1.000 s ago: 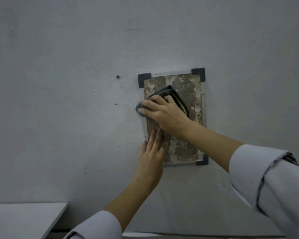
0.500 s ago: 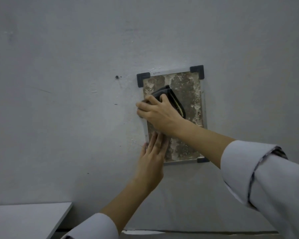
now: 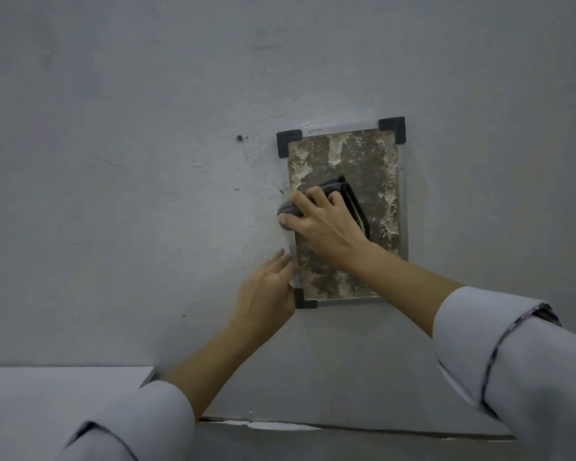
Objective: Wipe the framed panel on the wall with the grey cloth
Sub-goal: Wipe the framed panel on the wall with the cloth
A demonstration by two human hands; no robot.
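While the left sleeve (image 3: 140, 424) and right sleeve (image 3: 519, 354) fill the nearest part of the view, the change lies just beyond them. The left hand (image 3: 266, 291), which a second ago lay flat on the lower part of the framed panel (image 3: 373, 181), has slid off it. It now sits at the panel's lower left edge, just beside the black corner bracket (image 3: 302, 299). Its fingers look straight and hold nothing; blur hides whether they touch the frame.

Up and to the right of it, the right hand (image 3: 326, 224) grips the folded grey cloth (image 3: 346, 191), fingers curled over the wad and pressing it on the panel's left half. It has come down from near the top toward the middle. A bulge of cloth spills past the frame's left edge under the fingertips.

With the lower panel uncovered, the downward stroke probably has room to run on. The wipe seems far from done, since pale crusty patches mottle the brown face above and to the right of the right hand.

Below and left of the left hand lies a pale counter (image 3: 47, 394). Behind everything stands the grey painted wall (image 3: 147, 161), scuffed, with a small dark hole (image 3: 239, 138) up and left of the right hand. A cracked seam runs low beneath both forearms.
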